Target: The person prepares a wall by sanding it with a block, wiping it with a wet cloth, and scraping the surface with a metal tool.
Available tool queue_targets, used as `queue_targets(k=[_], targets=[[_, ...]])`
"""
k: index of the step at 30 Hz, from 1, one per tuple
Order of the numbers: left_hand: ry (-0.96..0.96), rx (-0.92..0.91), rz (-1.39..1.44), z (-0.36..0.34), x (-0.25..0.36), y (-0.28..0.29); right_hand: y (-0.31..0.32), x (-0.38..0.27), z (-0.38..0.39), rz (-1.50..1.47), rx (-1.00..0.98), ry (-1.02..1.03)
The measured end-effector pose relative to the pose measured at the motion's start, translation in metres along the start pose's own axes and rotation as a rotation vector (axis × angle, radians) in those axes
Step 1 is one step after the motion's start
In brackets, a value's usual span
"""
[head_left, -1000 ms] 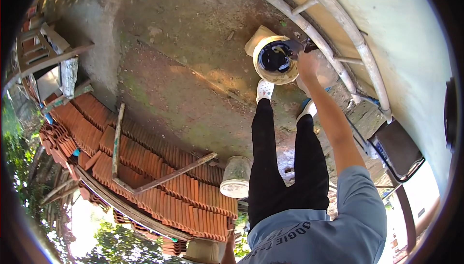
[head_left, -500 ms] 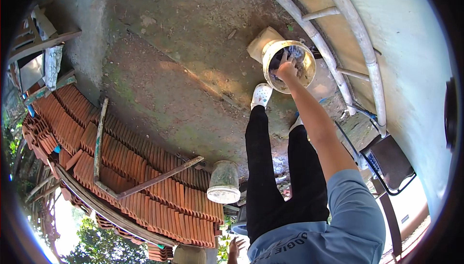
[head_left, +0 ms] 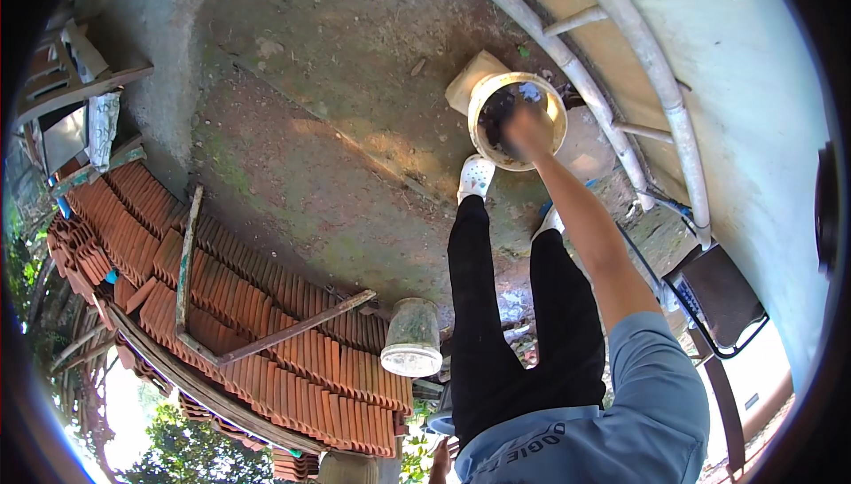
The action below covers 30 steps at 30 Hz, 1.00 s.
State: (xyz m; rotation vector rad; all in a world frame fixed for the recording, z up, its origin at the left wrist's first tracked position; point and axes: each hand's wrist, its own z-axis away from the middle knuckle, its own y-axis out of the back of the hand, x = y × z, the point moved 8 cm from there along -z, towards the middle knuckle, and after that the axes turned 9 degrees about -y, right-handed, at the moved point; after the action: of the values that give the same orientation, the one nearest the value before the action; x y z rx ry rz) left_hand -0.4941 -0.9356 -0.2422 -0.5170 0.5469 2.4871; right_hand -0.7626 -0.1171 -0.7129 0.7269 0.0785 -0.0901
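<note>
My right hand point(head_left: 523, 129), blurred, is inside a cream plastic bucket point(head_left: 550, 147) at the upper middle; its fingers are smeared and I cannot tell what they hold. Dark material point(head_left: 497, 107) lies in the bucket around the hand, with a small pale blue patch beside it. A pale slab-like object point(head_left: 470, 81) sits just behind the bucket. My white shoe point(head_left: 474, 174) is just below it. My left hand point(head_left: 440, 457) hangs low at the bottom edge beside my body, partly out of view, its fingers unclear.
Bamboo poles point(head_left: 651, 58) line a pale wall at right, beside a dark folding chair point(head_left: 716, 293). Stacked clay roof tiles point(head_left: 248, 324) and an upturned whitish bucket point(head_left: 410, 333) lie lower left. Wooden furniture point(head_left: 71, 98) stands at the far left on the dirt-covered concrete point(head_left: 319, 58).
My right hand moved from the bucket's right rim, where a dark object was by it, down into the bucket. My left hand's fingers, spread half a second ago, now show less clearly.
</note>
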Motion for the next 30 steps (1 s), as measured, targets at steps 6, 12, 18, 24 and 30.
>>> queue_targets(k=[6,12,18,24,30], targets=[[-0.146,0.006,0.071,0.005,0.075,-0.005,0.042,-0.003,0.055,-0.454,-0.128,0.045],[-0.387,-0.067,-0.030,-0.018,0.188,-0.012,0.097,-0.007,0.112,-0.434,-0.114,-0.021],[-0.846,-0.191,0.042,0.053,0.414,-0.107,0.135,-0.003,0.137,-0.524,-0.117,0.070],[-0.900,-0.688,-0.118,0.143,0.594,-0.331,0.206,-0.031,0.206,-0.261,-0.045,0.187],[-0.616,-0.862,0.198,0.153,0.702,-0.482,0.213,-0.033,0.218,-0.181,-0.244,0.340]])
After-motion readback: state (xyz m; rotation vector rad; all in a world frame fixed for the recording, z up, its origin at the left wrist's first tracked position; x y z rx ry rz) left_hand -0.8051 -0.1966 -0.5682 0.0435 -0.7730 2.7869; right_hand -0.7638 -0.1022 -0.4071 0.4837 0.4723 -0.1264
